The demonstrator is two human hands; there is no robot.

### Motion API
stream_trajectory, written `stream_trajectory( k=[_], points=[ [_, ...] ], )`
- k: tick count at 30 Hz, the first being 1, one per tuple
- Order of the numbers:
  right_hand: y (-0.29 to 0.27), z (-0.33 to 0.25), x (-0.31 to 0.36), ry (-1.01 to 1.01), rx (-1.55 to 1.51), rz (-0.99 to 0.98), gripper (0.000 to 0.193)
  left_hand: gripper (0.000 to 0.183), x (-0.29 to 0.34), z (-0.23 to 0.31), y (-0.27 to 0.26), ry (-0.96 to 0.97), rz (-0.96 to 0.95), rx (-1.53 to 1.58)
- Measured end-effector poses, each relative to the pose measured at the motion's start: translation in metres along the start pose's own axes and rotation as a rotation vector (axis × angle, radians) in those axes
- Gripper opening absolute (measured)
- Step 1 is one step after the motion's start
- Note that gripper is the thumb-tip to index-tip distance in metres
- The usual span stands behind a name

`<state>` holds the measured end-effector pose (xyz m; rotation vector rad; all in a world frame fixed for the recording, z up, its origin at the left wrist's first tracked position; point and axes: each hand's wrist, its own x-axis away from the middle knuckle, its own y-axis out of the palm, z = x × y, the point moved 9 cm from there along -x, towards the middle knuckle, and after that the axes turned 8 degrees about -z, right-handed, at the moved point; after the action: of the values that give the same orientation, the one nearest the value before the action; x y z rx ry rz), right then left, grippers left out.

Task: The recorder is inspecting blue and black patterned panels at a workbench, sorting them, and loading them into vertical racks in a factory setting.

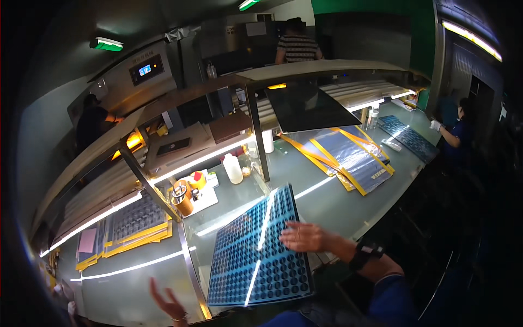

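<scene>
A blue glossy panel (256,245) with rows of dark round shapes stands out in the middle of the bench, its near end at the front edge. Bright strips of light reflect across it. My right hand (304,237) is over the panel's right side, fingers stretched out flat; whether they touch the surface I cannot tell. A dark band is around that wrist. To the left of the panel, apart from it, my left hand (168,303) is raised with its fingers spread and nothing in it.
Film sheets with yellow borders (139,226) lie at left, and yellow-edged clear sheets (348,158) at right. A white bottle (232,169) and an orange container (182,200) stand behind the panel. A metal post (256,131) holds the shelf. Several people work nearby.
</scene>
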<state>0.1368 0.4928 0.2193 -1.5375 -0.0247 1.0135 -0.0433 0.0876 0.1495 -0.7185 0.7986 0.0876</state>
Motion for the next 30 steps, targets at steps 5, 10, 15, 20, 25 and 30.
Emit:
stream_trajectory(
  k=[5,10,15,20,25,30],
  points=[
    [-0.109,0.105,-0.037,-0.011,0.045,0.418,0.004,0.037,-0.017,-0.043,-0.073,-0.157,0.471,0.109],
    [-0.161,0.267,0.004,0.977,-0.360,1.079,0.045,0.046,0.012,-0.038,-0.039,-0.069,0.333,-0.046],
    [-0.138,0.391,-0.059,0.547,-1.231,1.411,0.024,0.051,0.025,-0.021,-0.004,-0.065,0.100,-0.062],
    [-0.112,0.481,-0.036,0.878,-1.333,1.367,0.028,0.037,0.021,0.037,0.031,0.043,-0.025,-0.187],
    [-0.102,0.400,0.005,0.754,-0.839,1.383,0.056,0.024,0.037,0.033,0.048,-0.100,-0.064,-0.134],
    [-0.056,0.350,0.160,1.471,-0.494,1.809,0.073,0.019,0.029,0.051,0.080,-0.194,-0.135,-0.017]
  ],
)
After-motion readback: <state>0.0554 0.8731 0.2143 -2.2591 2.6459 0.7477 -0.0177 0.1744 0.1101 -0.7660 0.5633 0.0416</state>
